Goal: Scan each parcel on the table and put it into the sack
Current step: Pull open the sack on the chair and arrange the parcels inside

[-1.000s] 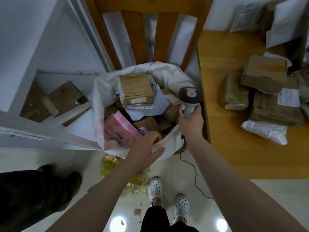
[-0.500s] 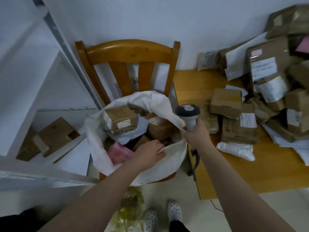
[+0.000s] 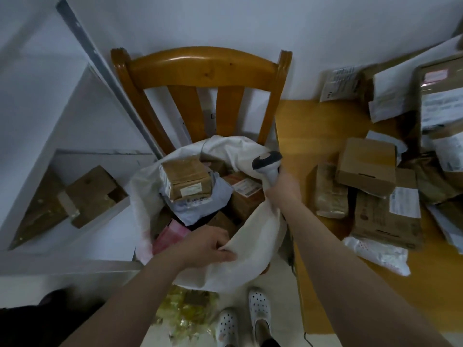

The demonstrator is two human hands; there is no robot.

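Parcels [image 3: 367,165]: brown cardboard boxes, pale mailers, heaped unsacked on orange wooden table [image 3: 313,136].
Sack [image 3: 250,236]: white woven bag on wooden chair [image 3: 200,68] beside table, mouth open, near full; brown taped parcel [image 3: 186,180] perched on top.
Left hand [image 3: 208,246]: fingers curled, gripping sack's near rim.
Right hand [image 3: 284,187]: clamped on grey handheld scanner [image 3: 266,160].
Risk: tugging rim could tip top parcel out or slump sack off seat.

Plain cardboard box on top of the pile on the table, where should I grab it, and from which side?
Probably from above, fingers across two opposite side edges: the plain cardboard box lies topmost, tilted, its top face bare. The left hand grips the sack rim; the right hand holds the scanner.
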